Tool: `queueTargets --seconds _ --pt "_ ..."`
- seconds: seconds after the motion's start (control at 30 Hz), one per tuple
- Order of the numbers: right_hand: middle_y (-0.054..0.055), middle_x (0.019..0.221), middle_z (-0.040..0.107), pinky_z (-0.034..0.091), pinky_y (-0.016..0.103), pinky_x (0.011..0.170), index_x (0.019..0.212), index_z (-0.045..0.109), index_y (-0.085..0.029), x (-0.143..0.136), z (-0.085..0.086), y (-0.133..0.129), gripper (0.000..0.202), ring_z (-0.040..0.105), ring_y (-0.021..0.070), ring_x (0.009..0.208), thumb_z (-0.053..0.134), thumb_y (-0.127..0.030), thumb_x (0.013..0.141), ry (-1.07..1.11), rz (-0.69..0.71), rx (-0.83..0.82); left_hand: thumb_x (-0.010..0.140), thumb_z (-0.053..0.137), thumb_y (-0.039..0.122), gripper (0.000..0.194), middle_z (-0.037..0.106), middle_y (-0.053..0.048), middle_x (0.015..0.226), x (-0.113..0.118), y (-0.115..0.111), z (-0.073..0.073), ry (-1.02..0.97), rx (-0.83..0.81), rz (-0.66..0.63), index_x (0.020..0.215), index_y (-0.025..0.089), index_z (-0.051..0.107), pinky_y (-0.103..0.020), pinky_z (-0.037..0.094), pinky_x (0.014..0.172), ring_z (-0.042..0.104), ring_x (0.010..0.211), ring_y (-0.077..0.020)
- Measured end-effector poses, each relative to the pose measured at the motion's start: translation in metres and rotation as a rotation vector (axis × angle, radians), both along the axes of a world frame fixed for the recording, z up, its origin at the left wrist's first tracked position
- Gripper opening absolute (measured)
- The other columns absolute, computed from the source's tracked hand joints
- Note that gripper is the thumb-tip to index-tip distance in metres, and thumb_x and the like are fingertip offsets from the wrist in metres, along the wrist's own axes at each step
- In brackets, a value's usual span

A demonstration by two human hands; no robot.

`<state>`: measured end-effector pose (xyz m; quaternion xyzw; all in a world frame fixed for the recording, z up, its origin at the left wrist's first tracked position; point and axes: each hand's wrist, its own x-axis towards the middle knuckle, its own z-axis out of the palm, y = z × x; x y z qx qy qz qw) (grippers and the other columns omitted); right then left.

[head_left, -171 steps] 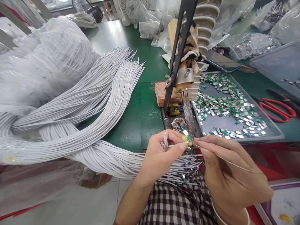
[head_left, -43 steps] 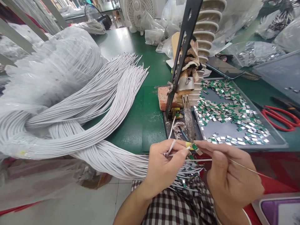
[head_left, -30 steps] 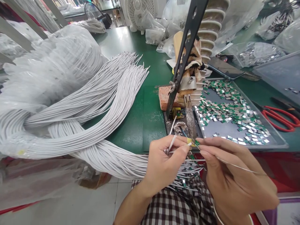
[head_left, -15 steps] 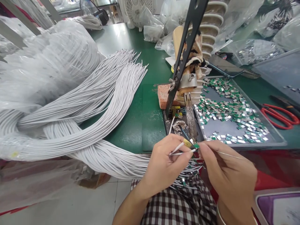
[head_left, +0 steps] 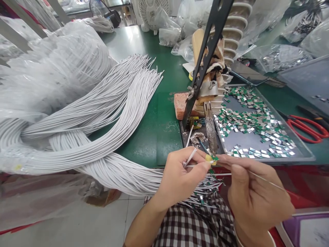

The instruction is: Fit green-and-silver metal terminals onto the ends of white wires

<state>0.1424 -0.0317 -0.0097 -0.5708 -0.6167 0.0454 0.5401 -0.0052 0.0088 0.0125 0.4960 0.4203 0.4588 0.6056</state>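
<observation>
My left hand is closed, pinching a white cable at the front edge of the bench. Something yellow is at its index fingertip; I cannot tell whether it is a wrap. Against the fingertips sits a small green circuit board, just under the lower end of the mounted soldering iron. My right hand is closed on a thin solder wire, its fingers pointing left at the board. Below both hands, several white cables with green boards on their ends lie over the lap.
White cable bundles cover the left side. A brick and a black metal bracket stand by the iron. To the right are a tray of loose boards and red-handled scissors. A ribbed hose rises behind.
My right hand has shifted right and its thumb has drawn back from the board. My left fingertips and the board have turned slightly under the iron.
</observation>
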Motion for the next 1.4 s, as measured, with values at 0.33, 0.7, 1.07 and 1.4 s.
queueTargets --seconds 0.33,0.7,1.07,1.4 --pt "-0.001 0.105 0.077 0.059 0.033 0.085 0.112 0.074 -0.027 -0.006 0.008 0.002 0.041 0.073 0.017 0.095 0.073 0.002 0.083 -0.074 0.068 0.142 0.076 0.069 0.015 0.017 0.071 -0.002 0.075 -0.001 0.006 0.005 -0.108 -0.036 0.03 0.06 0.016 0.064 -0.023 0.043 0.057 0.058 0.063 -0.0116" --pt "-0.001 0.091 0.077 0.059 0.029 0.076 0.114 0.073 -0.025 -0.001 0.002 -0.001 0.033 0.072 0.0133 0.079 0.06 -0.003 0.092 0.02 0.096 0.04 0.076 0.07 0.013 0.017 0.07 -0.001 0.075 -0.002 0.003 -0.007 -0.114 -0.06 -0.015 0.061 0.016 0.064 -0.021 0.045 0.059 0.058 0.064 -0.0109" --pt "-0.001 0.086 0.074 0.059 0.026 0.069 0.092 0.073 -0.026 -0.001 0.0 -0.004 0.016 0.07 0.0139 0.075 0.073 -0.012 0.085 0.302 0.074 -0.132 0.1 0.057 0.038 0.036 0.077 -0.008 0.092 -0.01 -0.014 -0.024 -0.027 -0.051 0.027 0.076 0.015 0.07 -0.022 0.055 0.056 0.07 0.058 -0.0118" --pt "0.0 0.086 0.07 0.055 0.033 0.079 0.1 0.068 -0.024 0.01 0.018 -0.005 0.016 0.063 0.0163 0.087 0.07 -0.013 0.088 -0.048 0.4 -0.131 0.101 0.057 0.021 0.019 0.07 -0.004 0.083 -0.01 -0.028 -0.02 0.345 0.235 -0.288 0.087 0.018 0.07 -0.026 0.047 0.069 0.062 0.075 -0.0162"
